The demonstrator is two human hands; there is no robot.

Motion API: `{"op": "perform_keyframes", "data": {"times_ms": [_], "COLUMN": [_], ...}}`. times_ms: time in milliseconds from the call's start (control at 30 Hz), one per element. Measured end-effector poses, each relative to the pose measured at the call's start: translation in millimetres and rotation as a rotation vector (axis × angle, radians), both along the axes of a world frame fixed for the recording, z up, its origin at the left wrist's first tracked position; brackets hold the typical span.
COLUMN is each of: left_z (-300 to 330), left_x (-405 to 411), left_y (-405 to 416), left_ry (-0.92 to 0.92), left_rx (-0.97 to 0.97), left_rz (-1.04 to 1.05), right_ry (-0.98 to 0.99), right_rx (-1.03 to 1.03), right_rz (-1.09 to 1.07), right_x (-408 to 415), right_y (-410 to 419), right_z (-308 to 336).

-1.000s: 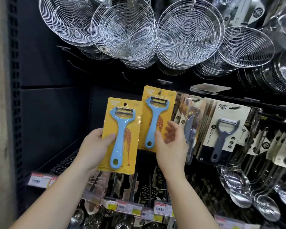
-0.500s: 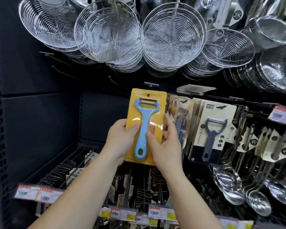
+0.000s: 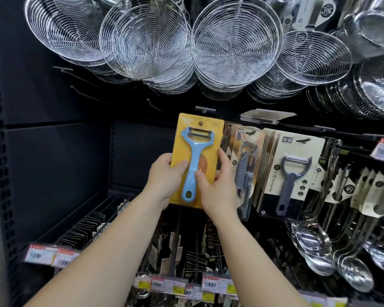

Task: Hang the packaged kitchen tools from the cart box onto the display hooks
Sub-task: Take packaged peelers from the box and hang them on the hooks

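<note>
A blue peeler on a yellow card (image 3: pixel 200 138) hangs upright in the middle of the display, its top hole on a display hook (image 3: pixel 201 123). My left hand (image 3: pixel 166 180) grips the card's lower left edge, thumb on the front. My right hand (image 3: pixel 217 185) grips the lower right edge, thumb beside the blue handle, fingers behind the card. Whether a second yellow card sits behind this one cannot be seen. The cart box is out of view.
Grey peelers on beige cards (image 3: pixel 290 171) and packaged knives (image 3: pixel 244 165) hang just right. Wire skimmers (image 3: pixel 235 43) hang overhead. Bare hooks (image 3: pixel 84 91) stick out upper left. Steel ladles (image 3: pixel 315 244) hang lower right; price tags (image 3: pixel 175 284) line the rail below.
A second ago my left hand held a peeler card apart, left of the hung one. It moved right onto the hook, and both hands now grip the card's lower edges.
</note>
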State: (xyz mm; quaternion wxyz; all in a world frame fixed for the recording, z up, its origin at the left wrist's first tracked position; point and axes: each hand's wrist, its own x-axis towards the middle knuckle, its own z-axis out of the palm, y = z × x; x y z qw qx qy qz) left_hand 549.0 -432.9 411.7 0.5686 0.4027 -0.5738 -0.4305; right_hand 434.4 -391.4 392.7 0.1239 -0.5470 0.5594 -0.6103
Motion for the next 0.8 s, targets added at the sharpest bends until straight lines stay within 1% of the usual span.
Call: {"op": "perform_keyframes", "data": {"times_ms": [167,400,567,700,800], "left_z": [-4.3,-10.9,-29.8,-47.2,-62.8], "left_x": [-6.2,-7.7,-5.8,-2.3,2.9], "left_y": [-12.6,-23.4,-24.0,-15.8,-6.6], "left_ry": [-0.008,-0.011,-0.063,-0.094,-0.189], "left_rx": [0.007,0.038,0.037,0.03,0.01], "left_rz": [-0.006,-0.006,0.017,0.055,0.092], "right_ry": [0.024,0.018,0.097,0.123,0.131], "right_rx": [0.027,0.043,0.066,0.071,0.104], "right_rz": [-0.057,-0.083,-0.088,-0.107,-0.135], "right_x": [1.1,2.9,6.4,13.3,18.9], "right_y": [-12.7,-21.1,-12.3,-6.5,0.7], "right_z": [-1.2,-5.1,-14.8,-32.3,-52.0]}}
